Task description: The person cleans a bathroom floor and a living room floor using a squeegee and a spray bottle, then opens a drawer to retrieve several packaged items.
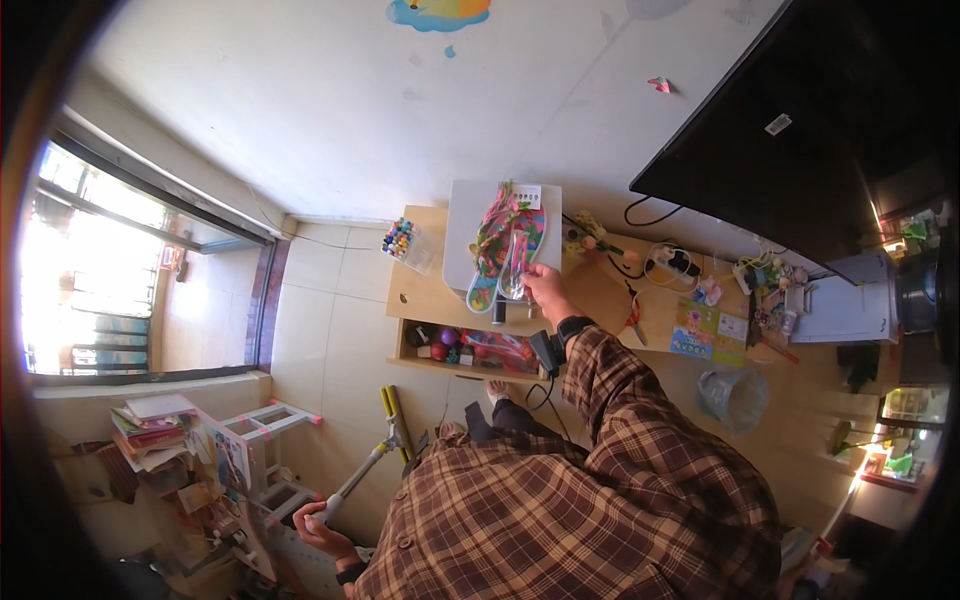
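Note:
My right hand (542, 287) reaches over a white box-like stand (461, 225) with its fingers closed on a small clear packet (519, 262) with something pink inside. Under the packet lie colourful patterned flat pieces (482, 290), rounded like shoe soles. Pink and green stringy bits (497, 215) and a small white card (527, 196) lie at their far end. Low on the left, my left hand (318, 530) has its fingers curled round the upper end of a grey pole (358, 478). Two yellow bars (397, 420) are at the pole's far end.
The stand rests on a wooden cabinet (420, 295) whose open drawer (470, 350) holds balls and packets. A clear box of coloured markers (405, 245) is left of it; scissors (634, 315), cables and a booklet (705, 330) lie right. A lined bin (733, 397) and white step stool (272, 420) flank me.

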`<state>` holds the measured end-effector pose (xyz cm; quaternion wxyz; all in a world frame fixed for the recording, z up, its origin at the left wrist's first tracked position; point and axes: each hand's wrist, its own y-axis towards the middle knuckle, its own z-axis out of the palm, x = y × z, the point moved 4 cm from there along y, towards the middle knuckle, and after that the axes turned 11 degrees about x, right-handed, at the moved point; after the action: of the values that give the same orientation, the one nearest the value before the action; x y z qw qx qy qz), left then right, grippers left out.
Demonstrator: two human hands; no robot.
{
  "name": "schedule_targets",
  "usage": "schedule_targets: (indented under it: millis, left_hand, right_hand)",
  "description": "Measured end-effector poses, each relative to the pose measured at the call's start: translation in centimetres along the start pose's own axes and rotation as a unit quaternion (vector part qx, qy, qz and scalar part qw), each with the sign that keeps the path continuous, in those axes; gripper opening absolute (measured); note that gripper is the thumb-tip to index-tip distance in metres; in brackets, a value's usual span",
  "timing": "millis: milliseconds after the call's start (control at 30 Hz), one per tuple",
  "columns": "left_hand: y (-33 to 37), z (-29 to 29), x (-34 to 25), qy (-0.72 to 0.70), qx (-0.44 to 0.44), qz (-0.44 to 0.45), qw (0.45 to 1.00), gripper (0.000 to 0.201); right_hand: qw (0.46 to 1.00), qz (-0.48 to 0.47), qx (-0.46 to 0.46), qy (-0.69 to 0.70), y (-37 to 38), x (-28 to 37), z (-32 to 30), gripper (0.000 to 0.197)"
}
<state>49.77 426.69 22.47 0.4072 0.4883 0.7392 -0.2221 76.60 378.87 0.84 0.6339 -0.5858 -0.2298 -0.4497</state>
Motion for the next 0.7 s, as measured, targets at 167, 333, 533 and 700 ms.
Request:
schedule_targets:
  millis: [167, 333, 533, 700]
  left_hand:
    - [-0.1, -0.2, -0.1, 0.036, -0.008, 0.007, 0.999, 0.029]
    - [-0.1, 0.0, -0.5, 0.027, -0.025, 0.012, 0.999, 0.029]
    - [-0.1, 0.6, -1.6, 0.021, -0.021, -0.001, 1.0, 0.028]
    - [0.1, 1.2, -2.2, 0.0, 0.004, -0.036, 0.999, 0.025]
  right_hand:
    - [1.0, -0.013, -0.003, 0.024, -0.2, 0.5, 0.3, 0.01]
    - [1.0, -0.009, 0.0, -0.014, -0.2, 0.9, -0.2, 0.013]
    - [0.997, -0.05, 0.026, 0.045, -1.7, 3.0, 0.8, 0.022]
    - [0.979, 0.044, 0.187, 0.075, -4.4, 4.6, 5.5, 0.02]
